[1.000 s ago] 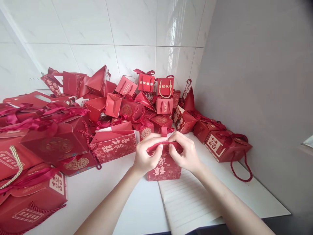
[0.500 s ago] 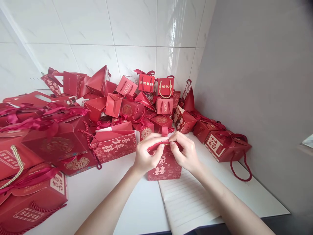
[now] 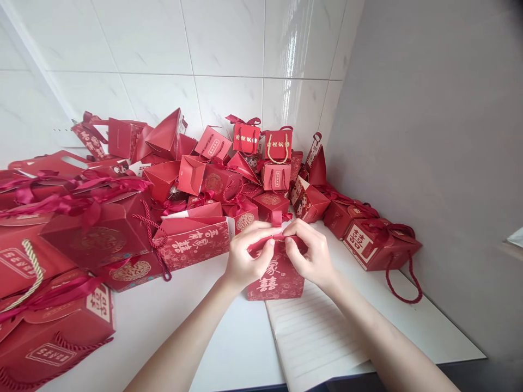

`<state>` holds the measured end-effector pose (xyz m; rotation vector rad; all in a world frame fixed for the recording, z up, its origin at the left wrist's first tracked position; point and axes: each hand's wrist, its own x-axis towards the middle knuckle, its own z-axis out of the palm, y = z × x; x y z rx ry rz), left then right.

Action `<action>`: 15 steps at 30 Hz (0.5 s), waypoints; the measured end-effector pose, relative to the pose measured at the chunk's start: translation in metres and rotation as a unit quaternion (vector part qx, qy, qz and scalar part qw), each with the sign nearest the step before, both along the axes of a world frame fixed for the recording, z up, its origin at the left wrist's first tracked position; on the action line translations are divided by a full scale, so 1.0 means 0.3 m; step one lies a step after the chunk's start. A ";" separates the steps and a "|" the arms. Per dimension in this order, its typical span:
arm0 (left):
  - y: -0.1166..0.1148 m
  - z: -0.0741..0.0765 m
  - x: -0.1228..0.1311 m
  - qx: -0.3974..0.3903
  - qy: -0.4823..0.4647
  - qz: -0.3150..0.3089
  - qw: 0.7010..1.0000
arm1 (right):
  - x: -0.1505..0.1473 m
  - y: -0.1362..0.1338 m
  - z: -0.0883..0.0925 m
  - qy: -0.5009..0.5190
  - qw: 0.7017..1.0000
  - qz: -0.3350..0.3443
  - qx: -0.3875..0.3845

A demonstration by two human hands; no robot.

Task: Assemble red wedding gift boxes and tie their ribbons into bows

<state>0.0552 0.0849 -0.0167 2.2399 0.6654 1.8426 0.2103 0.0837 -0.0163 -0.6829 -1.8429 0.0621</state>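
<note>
A red box with pale characters [image 3: 281, 277] stands upright in front of me, partly on a lined notebook [image 3: 314, 332]. At its top edge, my left hand [image 3: 250, 253] pinches the left side, thumb in front and fingers behind. On the right side of the same edge, my right hand [image 3: 308, 250] pinches with bent fingers, close to the left one. A red ribbon loop [image 3: 277, 219] rises just behind the fingertips. The hands cover much of the box's top.
Many red gift boxes crowd the left, such as one with rope handles [image 3: 61, 332], and pile up at the back. At right, a red box [image 3: 373, 242] sits by the grey wall [image 3: 441, 163]. White tabletop [image 3: 241, 337] shows in front.
The whole view has shifted very slightly. Both hands stay at the top edge of the box, with only a tiny movement of the fingers.
</note>
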 end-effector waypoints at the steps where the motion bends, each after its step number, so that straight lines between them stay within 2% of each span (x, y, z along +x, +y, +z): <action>1: 0.000 0.000 0.000 -0.001 0.000 0.002 1.000 | 0.001 0.000 0.000 -0.001 1.000 0.000 -0.001; 15: 0.001 -0.001 0.004 0.001 -0.005 0.010 1.000 | 0.002 -0.001 0.005 -0.007 1.000 0.004 0.000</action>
